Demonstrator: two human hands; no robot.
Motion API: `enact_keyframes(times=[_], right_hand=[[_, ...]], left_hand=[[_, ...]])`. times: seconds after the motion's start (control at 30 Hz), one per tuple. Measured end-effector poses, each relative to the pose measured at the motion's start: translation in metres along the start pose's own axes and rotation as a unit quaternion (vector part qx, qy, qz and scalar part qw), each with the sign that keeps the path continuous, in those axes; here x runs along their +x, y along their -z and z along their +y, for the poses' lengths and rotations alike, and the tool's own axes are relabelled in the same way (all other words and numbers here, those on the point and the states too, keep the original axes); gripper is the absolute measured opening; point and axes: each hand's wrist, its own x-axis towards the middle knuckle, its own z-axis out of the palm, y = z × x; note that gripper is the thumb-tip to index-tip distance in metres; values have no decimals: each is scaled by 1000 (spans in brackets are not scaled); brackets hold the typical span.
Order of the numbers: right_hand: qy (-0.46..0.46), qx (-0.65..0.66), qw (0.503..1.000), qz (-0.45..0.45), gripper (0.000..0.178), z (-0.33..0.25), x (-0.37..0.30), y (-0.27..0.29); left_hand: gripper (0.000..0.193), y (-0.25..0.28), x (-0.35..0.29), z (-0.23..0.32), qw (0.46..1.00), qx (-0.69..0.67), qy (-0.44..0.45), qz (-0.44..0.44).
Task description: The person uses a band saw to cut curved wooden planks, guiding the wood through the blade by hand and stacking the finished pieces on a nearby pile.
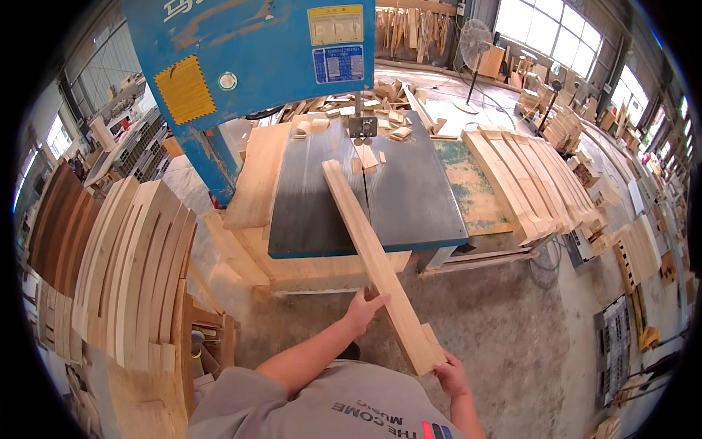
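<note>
A long, pale wooden beam [369, 252] slants from my body up onto the dark table of a blue bandsaw [307, 205]. My left hand [363, 310] grips its left side around the middle of its length, with the thumb on top. At the near end, my right hand [451, 374] is closed on the beam's right corner, where a small stepped piece of wood shows at the edge. The beam's far end rests on the table, short of the blade guide [363, 128] and left of the table's slot. My left fingers underneath the beam are hidden.
Wood offcuts [395, 117] lie around the blade and behind the table. Long cut beams [530, 179] are lined up on a side table at the right. A stack of boards [135, 263] stands close on my left. A standing fan [475, 47] is at the back.
</note>
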Motion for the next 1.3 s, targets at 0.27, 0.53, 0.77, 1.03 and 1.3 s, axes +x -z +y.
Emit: enact_keyframes(times=[0.27, 0.53, 0.77, 1.03, 1.3], right_hand=[[18, 42, 996, 74, 68, 47, -84, 62], [-46, 218, 953, 206, 62, 85, -130, 64], [8, 313, 915, 255, 60, 68, -111, 39], [78, 265, 866, 417, 78, 16, -115, 9], [42, 179, 886, 425, 66, -10, -59, 25]], left_hand=[[46, -23, -30, -44, 977, 1, 161, -139], [45, -67, -55, -21, 964, 138, 149, -171], [40, -74, 1, -32, 971, 184, 34, -145], [47, -35, 142, 33, 948, 199, -204, 143], [63, -20, 212, 88, 893, 429, -118, 71]])
